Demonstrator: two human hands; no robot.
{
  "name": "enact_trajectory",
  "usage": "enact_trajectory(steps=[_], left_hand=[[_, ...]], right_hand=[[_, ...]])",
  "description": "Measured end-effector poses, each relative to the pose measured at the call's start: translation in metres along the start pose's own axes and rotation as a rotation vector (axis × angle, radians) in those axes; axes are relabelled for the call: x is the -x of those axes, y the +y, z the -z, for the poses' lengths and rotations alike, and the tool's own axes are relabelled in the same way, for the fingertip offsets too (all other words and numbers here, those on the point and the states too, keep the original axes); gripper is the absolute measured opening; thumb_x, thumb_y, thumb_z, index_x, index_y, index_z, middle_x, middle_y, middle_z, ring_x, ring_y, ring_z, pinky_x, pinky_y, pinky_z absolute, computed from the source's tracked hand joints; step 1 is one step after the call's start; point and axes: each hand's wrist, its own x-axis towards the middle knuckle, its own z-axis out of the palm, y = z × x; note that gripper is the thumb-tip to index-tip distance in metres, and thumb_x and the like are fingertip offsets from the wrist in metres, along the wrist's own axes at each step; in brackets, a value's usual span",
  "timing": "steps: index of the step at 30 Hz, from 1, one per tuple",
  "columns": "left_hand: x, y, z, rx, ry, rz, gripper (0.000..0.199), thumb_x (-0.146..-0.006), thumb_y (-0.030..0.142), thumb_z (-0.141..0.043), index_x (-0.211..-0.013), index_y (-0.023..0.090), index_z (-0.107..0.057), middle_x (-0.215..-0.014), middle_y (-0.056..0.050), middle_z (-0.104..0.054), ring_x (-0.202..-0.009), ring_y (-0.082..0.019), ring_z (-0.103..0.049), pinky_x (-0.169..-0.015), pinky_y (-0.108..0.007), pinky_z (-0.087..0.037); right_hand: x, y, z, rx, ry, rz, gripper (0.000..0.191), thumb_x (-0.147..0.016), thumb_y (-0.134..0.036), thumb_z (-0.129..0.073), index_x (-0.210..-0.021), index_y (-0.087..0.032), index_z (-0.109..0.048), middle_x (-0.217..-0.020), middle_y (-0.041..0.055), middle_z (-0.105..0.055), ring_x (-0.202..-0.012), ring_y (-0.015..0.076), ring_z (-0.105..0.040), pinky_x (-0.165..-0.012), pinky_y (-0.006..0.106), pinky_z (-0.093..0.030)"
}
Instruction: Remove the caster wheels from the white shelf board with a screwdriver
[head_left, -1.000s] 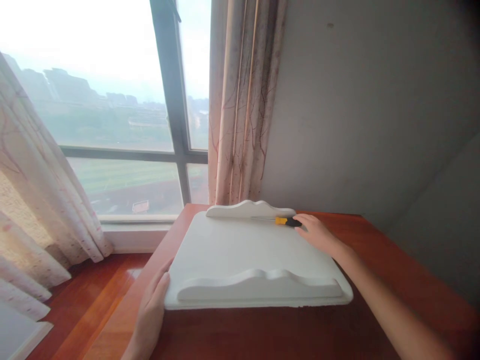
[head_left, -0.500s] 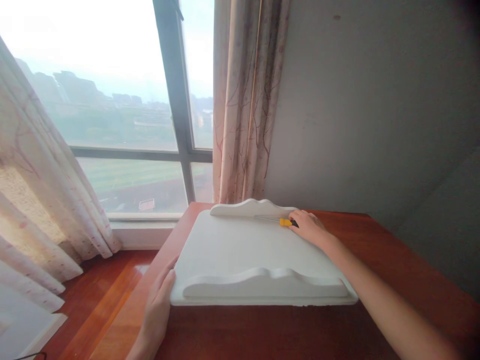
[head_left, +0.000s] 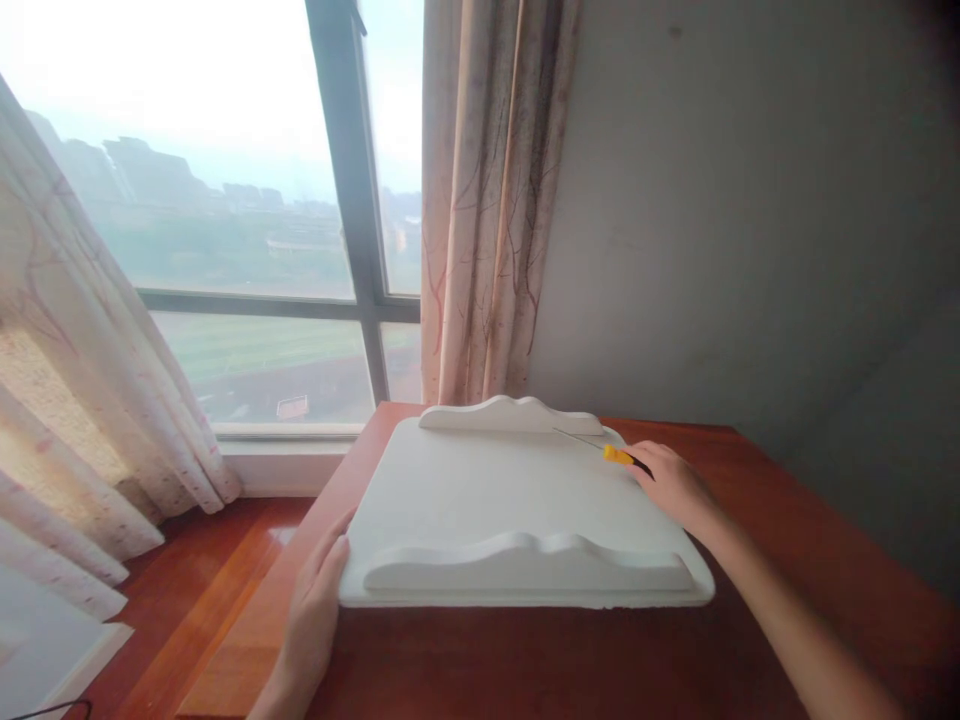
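A white board [head_left: 450, 490] lies flat on the reddish-brown wooden table [head_left: 465, 660]. Two white wavy-edged strips stand on it, a far strip [head_left: 510, 415] and a near strip [head_left: 525, 568]. At the board's left edge, my left hand [head_left: 315, 600] grips the side, its fingers partly hidden. My right hand [head_left: 667, 485] is closed round the black end of a yellow-and-black screwdriver [head_left: 616, 455]. The thin shaft points left toward the right part of the far strip; I cannot tell whether its tip touches.
A grey wall [head_left: 735, 250] stands behind the table and to its right. On the left are a large window [head_left: 247, 220] and patterned curtains [head_left: 480, 250]. Wooden floor [head_left: 202, 590] shows beyond the table's left edge.
My right hand has moved right and slightly toward me with the screwdriver, whose tip has shifted right along the far strip. My left hand stays at the board's left edge.
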Motion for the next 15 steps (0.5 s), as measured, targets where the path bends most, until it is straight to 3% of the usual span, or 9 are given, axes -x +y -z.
enact_trajectory(steps=[5, 9, 15], left_hand=[[-0.001, -0.001, -0.001, -0.035, 0.026, 0.017, 0.063, -0.085, 0.060, -0.053, -0.126, 0.014, -0.066, -0.136, -0.011, -0.064, -0.136, -0.035, -0.047, -0.117, -0.044, -0.035], [-0.002, -0.002, 0.000, -0.050, 0.020, 0.019, 0.063, -0.084, 0.060, -0.053, -0.127, 0.015, -0.065, -0.135, -0.011, -0.065, -0.133, -0.034, -0.050, -0.114, -0.043, -0.038], [-0.001, 0.003, 0.000, -0.018, 0.015, 0.023, 0.063, -0.084, 0.061, -0.055, -0.125, 0.014, -0.066, -0.134, -0.011, -0.065, -0.131, -0.033, -0.053, -0.114, -0.042, -0.039]], right_hand=[[0.047, 0.035, 0.002, -0.247, 0.151, -0.227, 0.042, -0.088, -0.049, -0.051, -0.111, -0.019, -0.069, -0.114, 0.0126, -0.073, -0.101, 0.0278, -0.069, -0.087, 0.037, -0.053], [0.079, 0.057, -0.010, -0.328, 0.133, -0.454, 0.043, -0.079, -0.059, -0.057, -0.094, -0.021, -0.069, -0.087, 0.0081, -0.076, -0.078, 0.0259, -0.072, -0.069, 0.033, -0.053], [0.102, 0.074, -0.041, -0.323, 0.110, -0.591, 0.041, -0.070, -0.059, -0.059, -0.085, -0.022, -0.070, -0.084, 0.0092, -0.077, -0.081, 0.0288, -0.073, -0.071, 0.036, -0.053]])
